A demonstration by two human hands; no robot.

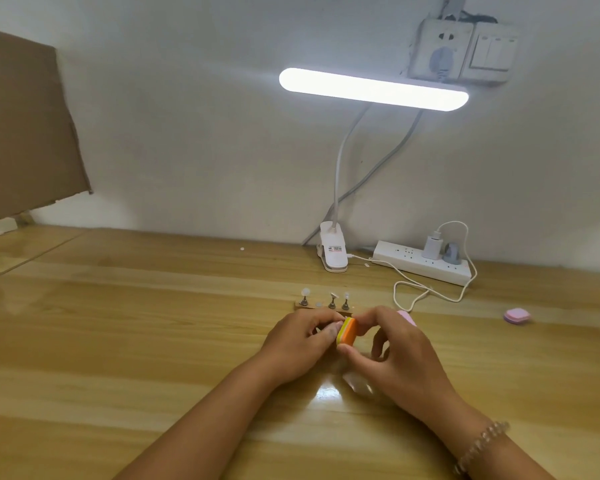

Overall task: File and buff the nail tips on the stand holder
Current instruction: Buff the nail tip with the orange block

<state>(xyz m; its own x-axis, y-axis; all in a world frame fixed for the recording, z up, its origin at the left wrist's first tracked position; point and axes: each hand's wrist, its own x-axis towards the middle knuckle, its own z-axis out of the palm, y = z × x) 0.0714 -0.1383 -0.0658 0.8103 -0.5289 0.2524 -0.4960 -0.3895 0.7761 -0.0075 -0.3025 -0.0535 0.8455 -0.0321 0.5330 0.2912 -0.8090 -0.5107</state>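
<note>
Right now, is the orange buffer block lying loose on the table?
No, the right hand pinches the orange buffer block between thumb and forefinger, with the left hand close against its other side.

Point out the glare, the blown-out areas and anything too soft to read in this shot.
Head view: the lamp bar is blown out to pure white. Head view: it mirrors as a glare patch on the glossy table. Head view: the mounted nail tips are small and soft, their detail unreadable.
</note>
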